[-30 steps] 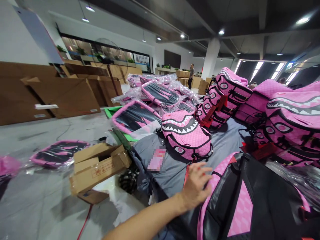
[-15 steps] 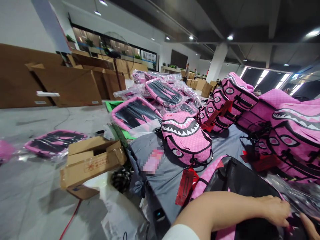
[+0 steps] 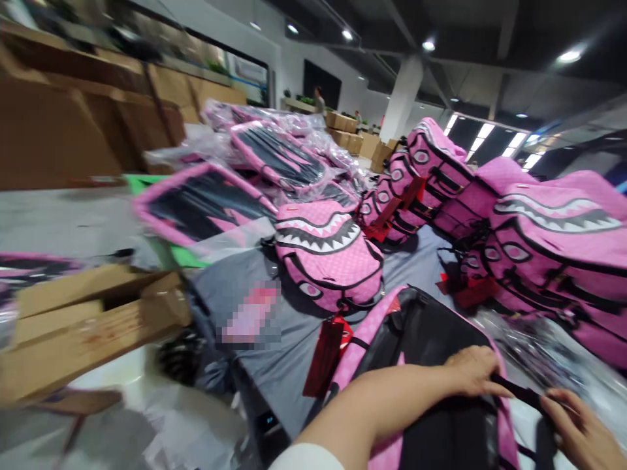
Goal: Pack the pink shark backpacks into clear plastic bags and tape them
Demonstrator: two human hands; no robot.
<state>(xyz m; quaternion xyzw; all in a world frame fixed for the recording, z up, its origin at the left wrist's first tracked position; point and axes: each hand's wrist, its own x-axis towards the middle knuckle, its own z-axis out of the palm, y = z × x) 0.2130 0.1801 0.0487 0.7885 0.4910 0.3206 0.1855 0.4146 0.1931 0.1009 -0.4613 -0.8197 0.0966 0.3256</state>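
Note:
A pink and black backpack lies on the grey-covered table with its black padded back facing up. My left hand rests over its right edge, fingers closed on one end of a black strap. At the lower right, my right hand pinches the same strap a short way along, and the loose part hangs below it. Beyond this bag stands a small pink backpack with a shark-mouth print and a red tag.
Several pink shark-print backpacks are lined up at the right. Plastic-wrapped bags are piled at the far left. Clear plastic wrap lies right of my bag. An open cardboard box stands left of the table.
My view has swung right. My hands have come up from the bag's lower right, and the black strap now shows stretched between them.

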